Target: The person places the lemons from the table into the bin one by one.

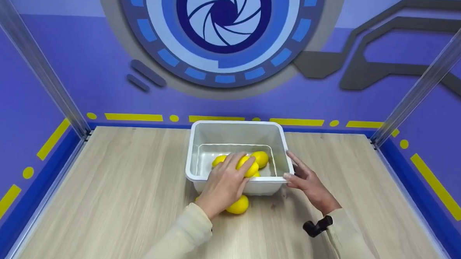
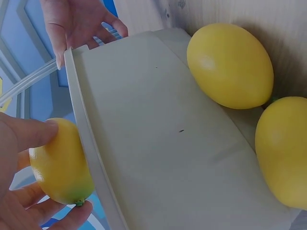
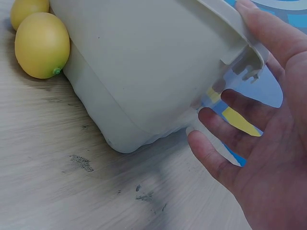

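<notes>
A white plastic bin [image 1: 238,135] stood near the middle of a light wood-grain tabletop [image 1: 114,202], in front of a purple-blue wall with yellow dashes. The left hand [image 1: 225,182] reached over the bin's near rim, its fingers curled around a yellow lemon [image 1: 249,167] held just inside that rim; the left wrist view showed the same lemon [image 2: 60,163] pinched between thumb and fingertips right beside the bin's edge [image 2: 84,139]. Further lemons lay on the bin's floor, one [image 1: 260,158] toward the right rear and one [image 1: 219,160] partly hidden behind the left hand. Two more lemons rested on the tabletop against the outside of the bin's near wall: one [image 1: 239,205] showed below the left wrist in the head view, and the left wrist view showed the pair [image 2: 230,64] [image 2: 283,151] touching or nearly touching that wall. The right hand [image 1: 309,182] lay at the bin's right near corner with fingers spread and fairly straight; in the right wrist view the thumb rested on top of the rim [image 3: 240,28] while the fingers [image 3: 216,155] extended beneath the corner lip, steadying the bin without closing on it.
</notes>
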A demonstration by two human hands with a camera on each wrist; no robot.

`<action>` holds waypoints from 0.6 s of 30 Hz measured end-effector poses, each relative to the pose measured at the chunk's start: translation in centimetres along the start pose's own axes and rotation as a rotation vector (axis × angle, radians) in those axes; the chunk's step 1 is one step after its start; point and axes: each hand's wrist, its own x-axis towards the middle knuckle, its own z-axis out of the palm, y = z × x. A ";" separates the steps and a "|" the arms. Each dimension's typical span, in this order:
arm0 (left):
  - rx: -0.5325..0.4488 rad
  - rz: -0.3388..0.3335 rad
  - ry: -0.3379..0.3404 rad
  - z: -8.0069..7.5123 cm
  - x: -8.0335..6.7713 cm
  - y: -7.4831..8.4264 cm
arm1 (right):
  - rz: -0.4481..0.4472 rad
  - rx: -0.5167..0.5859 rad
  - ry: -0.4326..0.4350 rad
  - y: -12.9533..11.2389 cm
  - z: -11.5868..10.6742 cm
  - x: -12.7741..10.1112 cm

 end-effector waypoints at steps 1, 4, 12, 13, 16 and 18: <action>-0.002 -0.004 -0.002 0.0 0.0 0.0 | -0.001 -0.003 -0.002 0.0 0.0 0.0; -0.007 -0.019 -0.013 0.1 0.0 -0.1 | 0.003 -0.007 0.001 0.0 0.0 0.0; 0.005 -0.033 -0.027 0.2 0.1 -0.2 | 0.010 0.003 0.005 0.1 0.0 0.1; 0.005 -0.033 -0.026 0.2 0.1 -0.2 | 0.007 0.003 0.001 0.1 0.0 0.1; 0.001 -0.040 -0.032 0.3 0.0 -0.3 | 0.008 0.012 0.005 0.1 0.0 0.0; 0.004 -0.039 -0.036 0.5 0.0 -0.3 | 0.002 0.013 0.000 0.0 0.1 -0.1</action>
